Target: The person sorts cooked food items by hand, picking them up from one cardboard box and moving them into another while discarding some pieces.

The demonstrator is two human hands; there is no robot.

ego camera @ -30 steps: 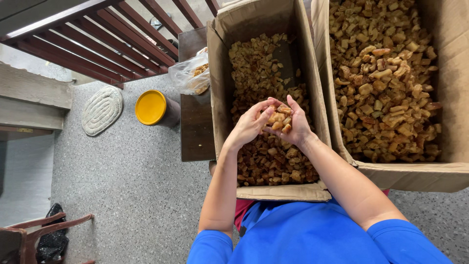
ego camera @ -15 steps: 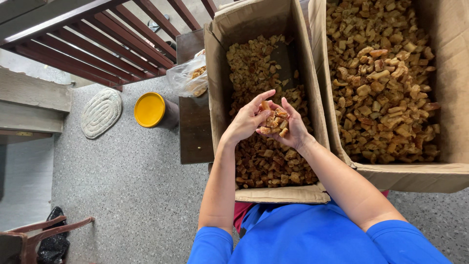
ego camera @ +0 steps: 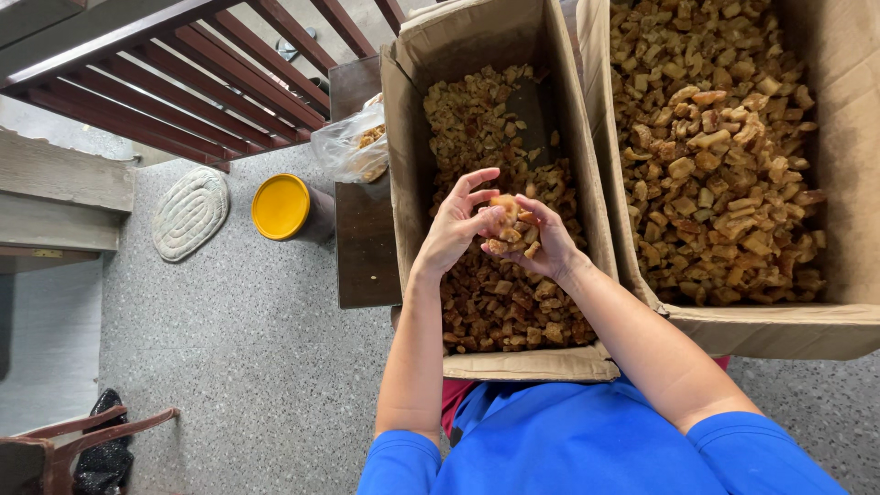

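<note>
Since a second ago, both hands sit lower over the left cardboard box (ego camera: pixel 408 165). The right hand (ego camera: pixel 543 246) cups a small heap of fried brown chunks (ego camera: pixel 509 229); the left hand (ego camera: pixel 456 229), fingers spread, pinches at it. Sorting goes on; the right box (ego camera: pixel 852 183) lies untouched.

Both hands meet, cupped together, arms reaching forward.

The left hand (ego camera: pixel 456 229) has its fingers spread and curled, palm turned right. The right hand (ego camera: pixel 541 243) faces it, fingertips touching the left's. Both forearms are bare, elbows bent, below blue sleeves.
</note>
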